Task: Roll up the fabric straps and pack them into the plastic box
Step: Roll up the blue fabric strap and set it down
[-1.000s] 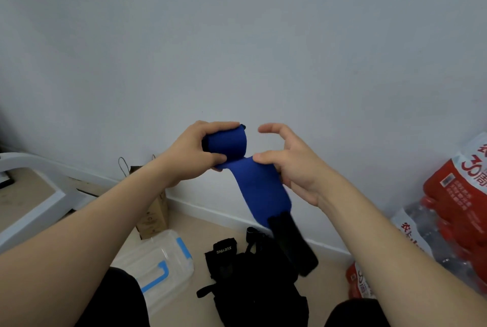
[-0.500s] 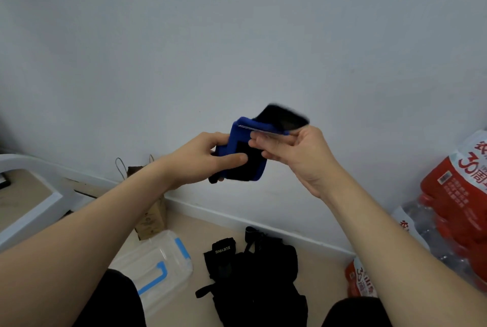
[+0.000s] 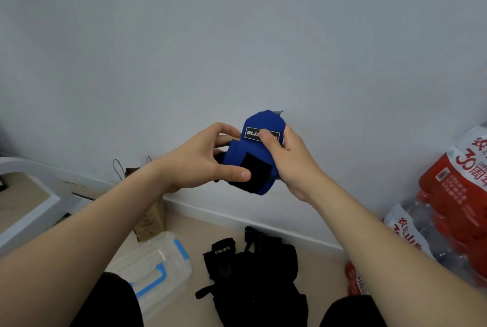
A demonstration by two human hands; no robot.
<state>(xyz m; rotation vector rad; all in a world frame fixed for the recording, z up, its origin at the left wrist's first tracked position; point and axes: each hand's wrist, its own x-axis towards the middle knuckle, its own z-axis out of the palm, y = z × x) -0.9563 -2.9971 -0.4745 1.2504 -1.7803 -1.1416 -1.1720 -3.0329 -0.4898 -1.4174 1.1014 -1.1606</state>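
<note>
A blue fabric strap (image 3: 259,126), rolled into a thick bundle, is held in the air in front of a pale wall (image 3: 237,36), between both hands and well above the floor (image 3: 319,260). The bundle is gripped from the left by the left hand (image 3: 200,160): its thumb is pressed on a black hook-and-loop patch (image 3: 257,171) on the near face of the roll, and its fingers are curled round the far side. The loose end of the strap, folded over the top of the roll, is clamped by the right hand (image 3: 292,163), whose thumb is laid across a black label (image 3: 261,133) with white lettering, only partly readable. The other fingers of that hand are wrapped behind the bundle and are mostly hidden.

A clear plastic box (image 3: 168,250) with blue latches is seen on the floor at lower left, partly covered by the left forearm and a dark-clothed knee. Whether anything is inside cannot be told. Just beside it, to the right, a heap of black straps (image 3: 263,282) is spread on the floor, with a black rolled strap (image 3: 221,252) marked XUEYING at its left edge. A brown paper bag (image 3: 150,218) is stood against the wall behind the box. Packs of bottled water (image 3: 453,210) in red and white wrapping are stacked at the right edge, and a white piece of furniture (image 3: 26,210) is seen at the left edge.
</note>
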